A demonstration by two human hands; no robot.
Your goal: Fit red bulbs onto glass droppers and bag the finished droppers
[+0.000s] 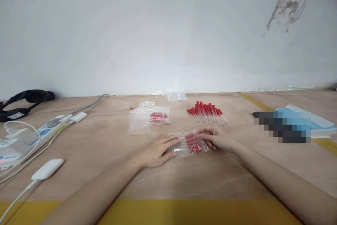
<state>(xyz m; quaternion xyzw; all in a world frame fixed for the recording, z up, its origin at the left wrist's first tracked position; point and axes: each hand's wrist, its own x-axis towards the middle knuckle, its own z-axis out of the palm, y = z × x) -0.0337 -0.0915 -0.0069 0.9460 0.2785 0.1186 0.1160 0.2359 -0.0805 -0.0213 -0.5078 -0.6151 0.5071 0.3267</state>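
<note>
A clear zip bag [188,144] with several red-capped glass droppers inside lies on the wooden table in front of me. My left hand [157,151] rests flat on the bag's left end, fingers spread. My right hand [216,138] pinches the bag's right edge near the red caps. Behind my right hand lies a loose pile of red-capped droppers [207,113]. A second filled bag [159,117] sits behind my left hand, on top of empty clear bags [139,122].
A white power strip [52,125] with cables and plugs lies at the left, with a white adapter [47,169] nearer me. A black strap [25,99] is at the far left wall. Blue packets [317,122] lie at the right. Another small clear bag [176,96] sits by the wall.
</note>
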